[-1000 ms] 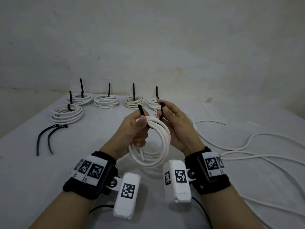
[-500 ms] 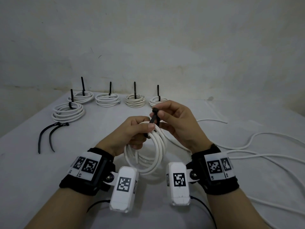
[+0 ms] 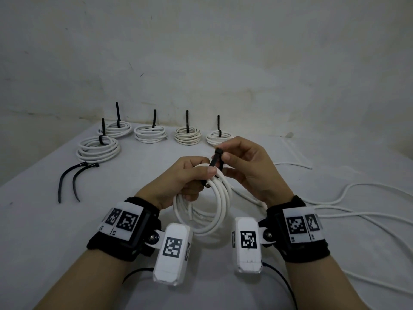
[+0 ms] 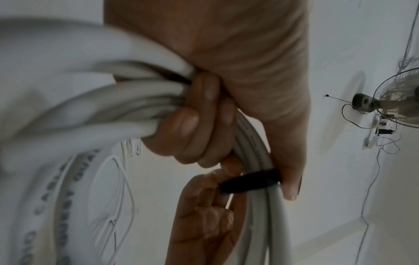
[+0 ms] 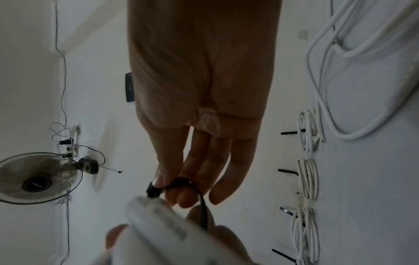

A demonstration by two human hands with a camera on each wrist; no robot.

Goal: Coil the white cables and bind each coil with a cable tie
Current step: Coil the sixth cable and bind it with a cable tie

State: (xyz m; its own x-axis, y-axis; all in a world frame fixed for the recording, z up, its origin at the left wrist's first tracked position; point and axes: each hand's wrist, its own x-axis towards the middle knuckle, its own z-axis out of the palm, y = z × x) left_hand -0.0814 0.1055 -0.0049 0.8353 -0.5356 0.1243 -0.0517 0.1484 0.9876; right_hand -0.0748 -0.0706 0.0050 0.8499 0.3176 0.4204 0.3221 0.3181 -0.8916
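A white cable coil (image 3: 214, 211) hangs upright above the table's middle, and my left hand (image 3: 185, 177) grips its top with curled fingers (image 4: 192, 125). A black cable tie (image 3: 215, 161) is wrapped around the coil's top strands (image 4: 249, 181). My right hand (image 3: 243, 166) pinches the tie's two ends together just above the coil, thumb and forefinger on the tie head (image 5: 155, 189). The tie's strap (image 5: 204, 211) loops down behind the coil (image 5: 158, 222).
Several bound coils (image 3: 187, 136) with upright black tie tails stand in a row at the table's back. Two spare black ties (image 3: 73, 180) lie at the left. Loose white cable (image 3: 357, 198) trails across the table's right side. A wall fan (image 5: 38, 177) shows in the wrist views.
The right hand brought the tie's free end over the coil to meet the head, and now pinches both together. Both hands and the coil shifted slightly nearer and lower.
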